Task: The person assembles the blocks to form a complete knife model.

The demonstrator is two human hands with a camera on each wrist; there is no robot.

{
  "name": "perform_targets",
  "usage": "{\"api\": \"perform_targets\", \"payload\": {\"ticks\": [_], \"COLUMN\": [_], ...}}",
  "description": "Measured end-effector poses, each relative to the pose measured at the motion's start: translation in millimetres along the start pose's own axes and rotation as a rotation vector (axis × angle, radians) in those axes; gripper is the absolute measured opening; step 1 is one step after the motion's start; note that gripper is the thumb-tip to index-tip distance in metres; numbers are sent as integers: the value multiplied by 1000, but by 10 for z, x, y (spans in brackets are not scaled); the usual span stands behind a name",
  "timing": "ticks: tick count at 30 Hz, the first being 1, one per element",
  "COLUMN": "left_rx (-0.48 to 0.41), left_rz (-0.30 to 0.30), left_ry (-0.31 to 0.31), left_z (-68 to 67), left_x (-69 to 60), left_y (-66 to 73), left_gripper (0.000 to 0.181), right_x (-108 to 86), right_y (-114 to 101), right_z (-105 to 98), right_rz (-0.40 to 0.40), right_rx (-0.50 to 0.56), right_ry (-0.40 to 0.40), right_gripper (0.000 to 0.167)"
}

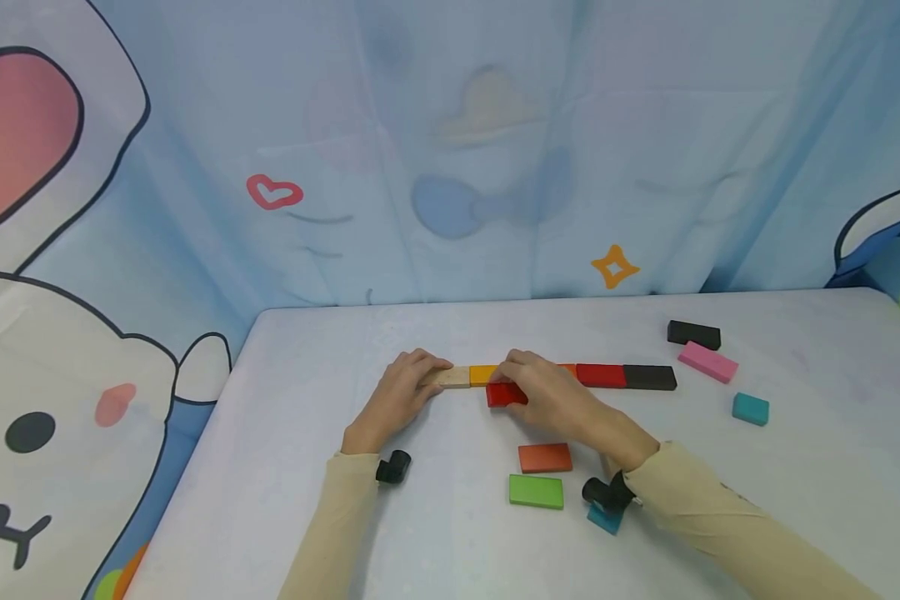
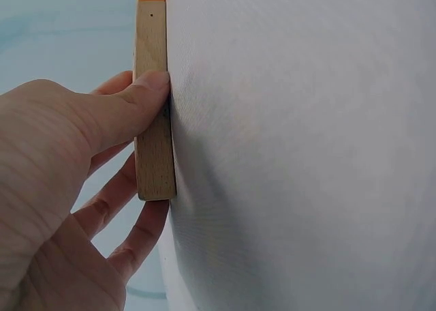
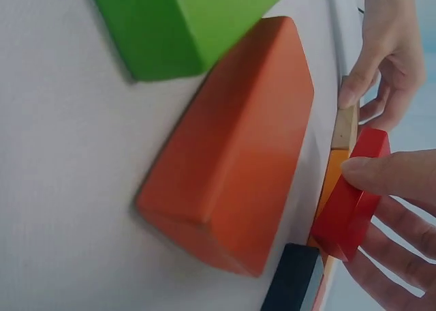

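A straight row of wooden blocks runs across the table. At its left end, my left hand (image 1: 401, 396) pinches a plain wood block (image 2: 155, 157), thumb on the near side and fingers behind. Beside that block lies a yellow-orange block (image 1: 482, 376). My right hand (image 1: 551, 392) holds a red block (image 3: 354, 195) between thumb and fingers, tilted at the near side of the row. Whether it touches the row, I cannot tell. Past my right hand the row shows a second red block (image 1: 601, 376) and a black block (image 1: 649, 377); the hand hides its middle.
Nearer me lie an orange-red block (image 1: 545, 457), a green block (image 1: 536, 492) and a blue block (image 1: 605, 518) partly under my right wrist. Farther right are another black block (image 1: 693, 334), a pink block (image 1: 708, 362) and a teal block (image 1: 751, 409). A dark block (image 3: 293, 280) shows beside the row.
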State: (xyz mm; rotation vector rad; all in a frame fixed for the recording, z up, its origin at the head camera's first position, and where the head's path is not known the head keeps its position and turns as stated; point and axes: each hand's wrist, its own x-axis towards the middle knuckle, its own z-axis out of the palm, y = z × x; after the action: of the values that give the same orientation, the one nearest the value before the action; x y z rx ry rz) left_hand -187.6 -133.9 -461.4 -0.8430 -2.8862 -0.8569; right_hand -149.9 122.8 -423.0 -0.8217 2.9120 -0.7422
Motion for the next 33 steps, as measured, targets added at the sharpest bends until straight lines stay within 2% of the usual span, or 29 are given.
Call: {"api": "perform_targets", "payload": {"ticks": [18,33], "left_rx": [3,11], "left_rz": [15,8], "left_ry": [6,8], "left_z": [-5,2], "left_x": [-3,0], "left_y": [6,9], "left_gripper": [34,33], "right_x": [26,43], "right_y": [47,52], "right_z": [90,115], "right_rz": [7,-3], "right_rx": [-21,-120], "right_ry": [-2,-14], "right_gripper": [39,39]}}
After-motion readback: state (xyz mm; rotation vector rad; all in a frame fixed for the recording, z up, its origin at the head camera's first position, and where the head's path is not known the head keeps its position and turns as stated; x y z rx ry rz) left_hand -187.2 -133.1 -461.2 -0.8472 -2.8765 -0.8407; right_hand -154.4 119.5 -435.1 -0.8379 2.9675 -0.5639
